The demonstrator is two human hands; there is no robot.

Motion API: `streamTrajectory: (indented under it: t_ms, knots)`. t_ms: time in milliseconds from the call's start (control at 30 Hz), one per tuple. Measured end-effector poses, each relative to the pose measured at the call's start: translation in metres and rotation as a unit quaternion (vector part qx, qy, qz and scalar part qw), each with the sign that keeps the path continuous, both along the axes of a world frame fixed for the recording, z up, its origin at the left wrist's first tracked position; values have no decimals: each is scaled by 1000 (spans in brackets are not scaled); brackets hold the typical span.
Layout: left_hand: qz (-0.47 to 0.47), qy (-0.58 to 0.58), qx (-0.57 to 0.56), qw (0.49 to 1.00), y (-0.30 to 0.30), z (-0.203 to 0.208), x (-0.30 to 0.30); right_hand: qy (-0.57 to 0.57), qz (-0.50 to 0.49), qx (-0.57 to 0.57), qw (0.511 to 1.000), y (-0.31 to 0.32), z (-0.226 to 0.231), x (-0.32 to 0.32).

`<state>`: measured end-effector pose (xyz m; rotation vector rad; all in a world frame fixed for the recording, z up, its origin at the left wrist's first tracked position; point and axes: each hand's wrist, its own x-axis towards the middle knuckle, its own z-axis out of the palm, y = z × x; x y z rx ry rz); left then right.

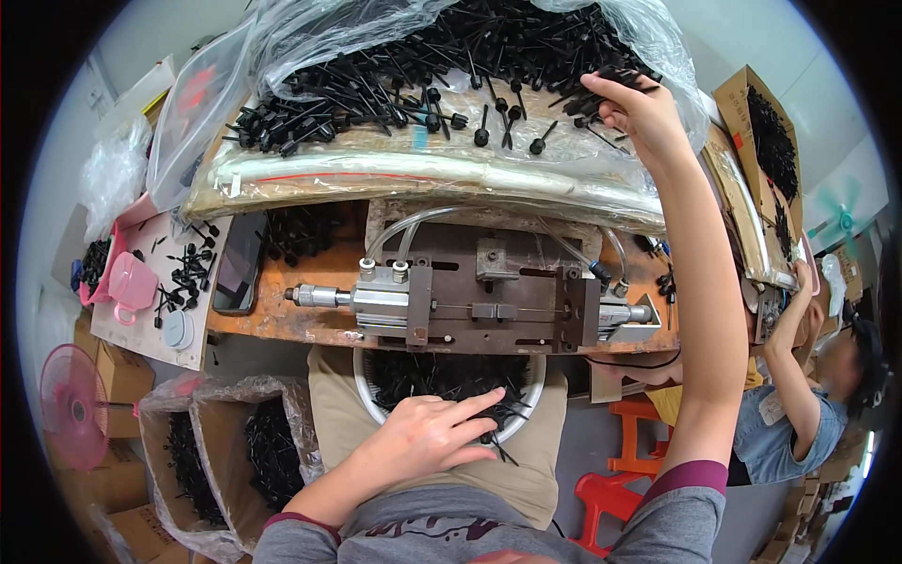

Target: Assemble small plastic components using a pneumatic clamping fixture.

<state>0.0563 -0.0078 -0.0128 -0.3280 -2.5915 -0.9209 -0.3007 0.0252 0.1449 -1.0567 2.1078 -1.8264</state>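
Observation:
My right hand (634,108) is closed on a bunch of black plastic stemmed parts (622,79), at the right end of the loose pile. That pile (413,80) of thin black stems with thick knobbed heads is spread over a plastic-covered cardboard surface (554,174). My left hand (437,434) is held with fingers stretched apart over the near side of a white basin (365,390) on my lap. More black pieces (432,371) fill the basin. One stemmed part (503,449) lies by the left fingertips; whether they touch it is unclear.
A metal fixture (489,310) with two air cylinders and clear hoses sits on the bench between me and the pile. Left are a phone (240,263), a pink cup (133,282), a pink fan (75,406) and lined boxes (211,432). A co-worker (799,414) and red stools (606,498) are right.

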Motion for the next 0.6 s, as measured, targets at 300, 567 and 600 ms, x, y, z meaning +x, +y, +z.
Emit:
streamTrajectory:
  t_ms: [300,567,600]
  knots:
    - [122,151,216,957,-7,23,-8,514,5,-101,852,50,-42,127]
    - [141,145,237,950,1,28,-20,516,45,-78,852,90,-139,204]
    - [143,143,224,954,1,24,-20,517,35,-75,852,90,-144,206]
